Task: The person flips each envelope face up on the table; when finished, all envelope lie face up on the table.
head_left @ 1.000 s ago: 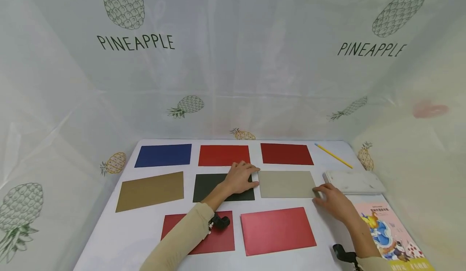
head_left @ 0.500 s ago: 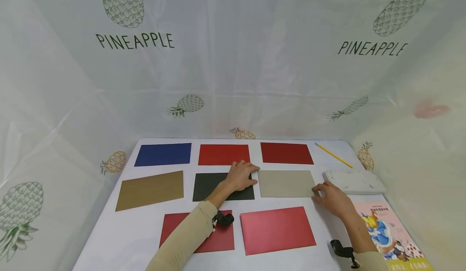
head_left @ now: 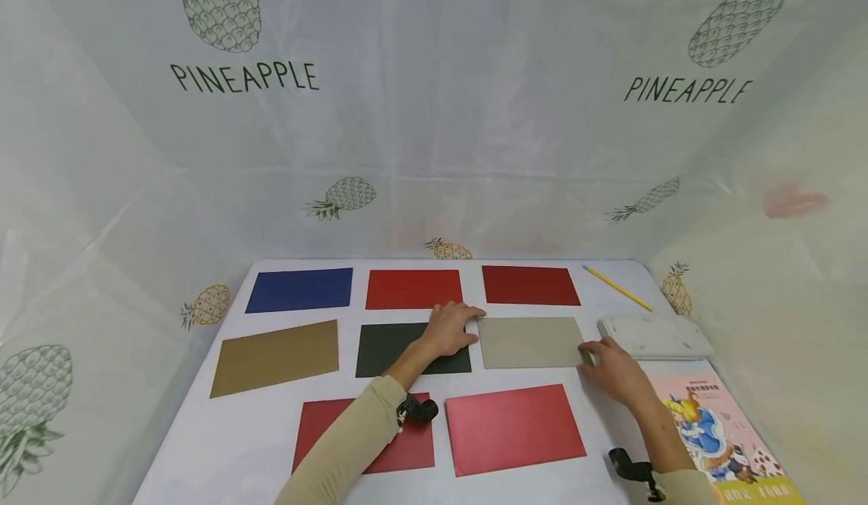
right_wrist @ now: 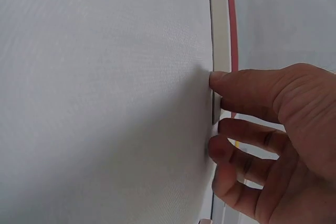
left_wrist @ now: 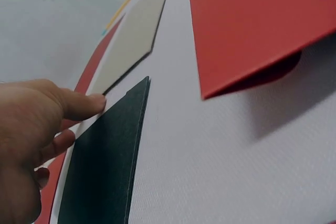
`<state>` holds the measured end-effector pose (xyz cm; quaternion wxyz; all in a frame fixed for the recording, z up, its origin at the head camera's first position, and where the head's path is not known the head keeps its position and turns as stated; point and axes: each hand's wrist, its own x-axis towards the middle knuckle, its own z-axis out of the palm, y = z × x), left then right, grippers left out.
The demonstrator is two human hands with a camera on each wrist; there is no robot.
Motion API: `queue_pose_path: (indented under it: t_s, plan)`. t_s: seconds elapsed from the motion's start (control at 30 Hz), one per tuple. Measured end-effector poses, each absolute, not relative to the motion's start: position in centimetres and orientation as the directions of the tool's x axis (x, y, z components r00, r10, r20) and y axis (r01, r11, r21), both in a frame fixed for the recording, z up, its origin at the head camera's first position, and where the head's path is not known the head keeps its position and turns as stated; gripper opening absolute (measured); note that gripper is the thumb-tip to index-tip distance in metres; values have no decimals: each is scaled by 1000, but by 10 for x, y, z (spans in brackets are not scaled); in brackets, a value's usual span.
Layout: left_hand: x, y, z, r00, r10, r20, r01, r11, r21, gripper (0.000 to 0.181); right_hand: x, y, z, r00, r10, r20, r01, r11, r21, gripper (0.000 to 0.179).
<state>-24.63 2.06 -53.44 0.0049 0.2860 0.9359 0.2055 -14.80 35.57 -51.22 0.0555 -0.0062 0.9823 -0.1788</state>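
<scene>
A flat beige card (head_left: 532, 343) lies between my two hands on the white table. My left hand (head_left: 447, 330) reaches over a dark green card (head_left: 380, 350), its fingers extended at the beige card's left edge. In the left wrist view, the index fingertip (left_wrist: 97, 102) is near the beige card's corner. My right hand (head_left: 615, 371) touches the beige card's right end with thumb and index finger, near its front corner. The right wrist view shows the thumb (right_wrist: 220, 80) on the card's edge and the other fingers loosely bent.
Around them lie a blue card (head_left: 298, 291), a bright red card (head_left: 414, 289), a dark red card (head_left: 530, 286), a gold card (head_left: 274, 358) and two rose-red cards (head_left: 515, 430) in front. To the right are a yellow pencil (head_left: 617, 288), a white slab (head_left: 658, 338) and a picture book (head_left: 719, 437).
The view has shifted slightly. Both hands stay at the ends of the beige card, and the cards keep their places.
</scene>
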Motion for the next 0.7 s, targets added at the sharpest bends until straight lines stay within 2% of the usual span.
queue_pose_path:
  t_s: [0.27,0.7]
  plan:
    - [-245,22,-534,-846,510,158,517,711,477,43,-146,355,-512,-995,-29,-97,8,936,-353,43]
    - [-245,19,-531,-831,502,240,548,660,514,31,-142,354,-511,-996,-38,-80,-8,938,-347,43]
